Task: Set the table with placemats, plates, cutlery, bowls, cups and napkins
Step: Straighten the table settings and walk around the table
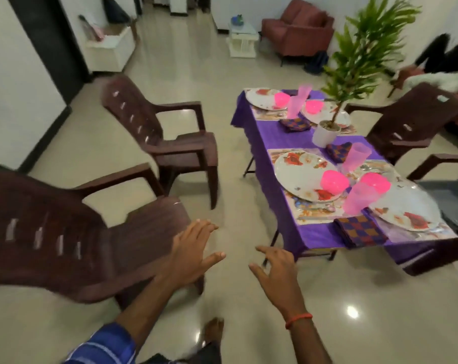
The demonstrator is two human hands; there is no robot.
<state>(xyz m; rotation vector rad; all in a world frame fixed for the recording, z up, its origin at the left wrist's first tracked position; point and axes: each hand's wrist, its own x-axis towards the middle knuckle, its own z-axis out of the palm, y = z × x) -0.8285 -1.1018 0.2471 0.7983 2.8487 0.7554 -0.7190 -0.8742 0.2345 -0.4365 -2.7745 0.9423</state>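
- The left hand point(193, 248) is holding nothing, fingers straight, by the front of the big brown plastic chair point(65, 232).
- The right hand point(277, 269) is hanging over the shiny floor point(367, 298) with loose fingers, holding nothing too.
- The table with the purple cloth point(280, 137) is standing to the right, apart from both hands.
- A white flowered plate point(298, 177) is lying on a picture placemat point(314, 214), and a bright pink bowl point(334, 181) is sitting on it.
- A see-through pink cup point(359, 198) is standing beside that plate, near a checked napkin point(359, 231).
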